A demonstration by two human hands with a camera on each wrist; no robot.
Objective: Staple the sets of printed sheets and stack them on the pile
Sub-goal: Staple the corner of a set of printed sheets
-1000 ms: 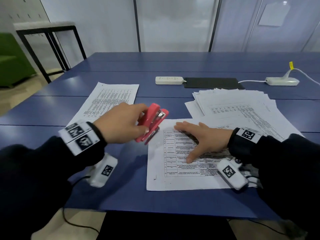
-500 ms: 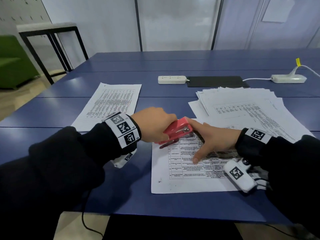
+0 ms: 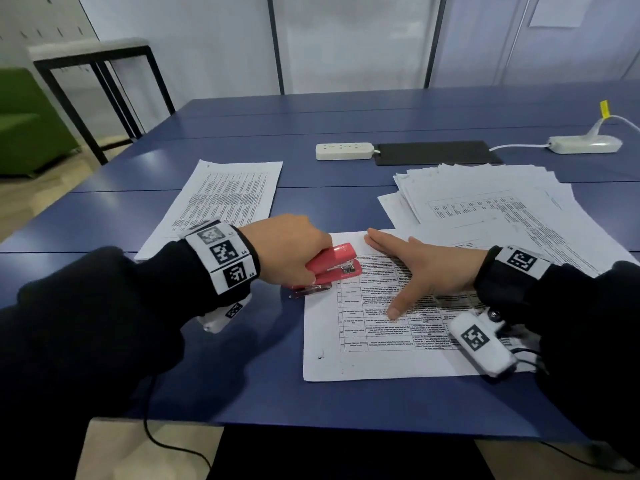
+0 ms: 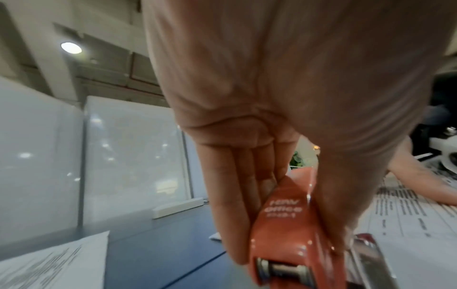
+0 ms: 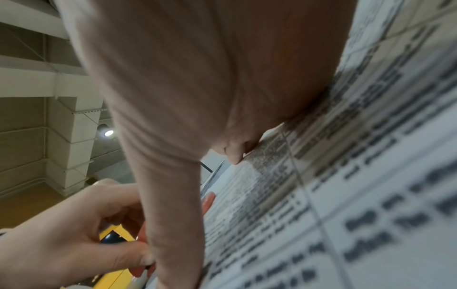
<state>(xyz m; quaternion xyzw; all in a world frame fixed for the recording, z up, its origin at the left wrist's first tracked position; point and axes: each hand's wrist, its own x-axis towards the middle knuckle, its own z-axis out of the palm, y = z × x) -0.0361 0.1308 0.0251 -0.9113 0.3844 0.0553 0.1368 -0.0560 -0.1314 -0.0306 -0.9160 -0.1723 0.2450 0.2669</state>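
Currently gripping the red stapler (image 3: 329, 268) with the left hand (image 3: 287, 249), fingers and thumb curled round its body, the mouth of it sitting over the top left corner of the printed set (image 3: 381, 327). Seen from the left wrist, fingers (image 4: 237, 195) lying along one side of the stapler (image 4: 284, 224) and the thumb along the other, white lettering showing on its top, metal base showing at the lower right. Pressing the right hand (image 3: 429, 268) flat on the same set, fingers straight and together, pointing towards the stapler, thumb spread out towards the near edge of the desk (image 3: 311, 403). From the right wrist, the palm (image 5: 222, 78) resting on the printed table of the sheet (image 5: 346, 195), with the left hand (image 5: 81, 224) and a sliver of red stapler (image 5: 207, 201) beyond it.

Lying near the near edge of the desk, right of its middle, the set being held, its lower left corner slightly marked. Sitting just behind and to the right of it, partly under its far right corner, a loose fanned heap of printed sheets (image 3: 491, 206). Resting well apart towards the left edge, a neater pile (image 3: 232, 199) of printed pages, partly hidden by the left wrist. Lying towards the far edge, a white power strip (image 3: 344, 151) touching a black pad (image 3: 436, 152), and further right a second white power strip (image 3: 585, 145) with its cable. Standing off beyond the left corner, a black-framed side table (image 3: 97, 64) and a green seat (image 3: 24, 123).
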